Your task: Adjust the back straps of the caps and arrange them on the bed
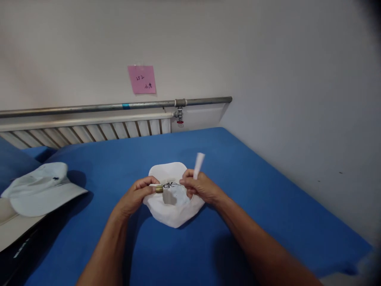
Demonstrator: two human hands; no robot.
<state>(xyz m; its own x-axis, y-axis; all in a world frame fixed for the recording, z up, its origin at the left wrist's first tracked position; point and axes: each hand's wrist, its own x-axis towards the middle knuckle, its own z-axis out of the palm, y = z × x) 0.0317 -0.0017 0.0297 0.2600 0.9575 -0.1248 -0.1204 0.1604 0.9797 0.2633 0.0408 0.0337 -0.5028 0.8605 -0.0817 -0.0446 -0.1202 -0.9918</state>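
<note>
A white baseball cap [175, 216] with dark lettering on its front lies on the blue surface, its brim pointing away from me. My left hand [136, 196] pinches the left side of the cap's back opening, where a brass-coloured buckle [159, 190] sits at the fingertips. On the other side, my right hand [204, 187] is closed around a white strap [199, 163], whose free end sticks up above the fingers. The strap and buckle are apart. The right fingertips are partly hidden behind the cap's opening.
Other caps are piled at the left: a pale one [44, 190] with a small dark emblem, over beige and black ones. A radiator [89, 132] and metal pipe [101, 108] run along the back wall, below a pink note [142, 79]. A grey wall [297, 119] borders the right.
</note>
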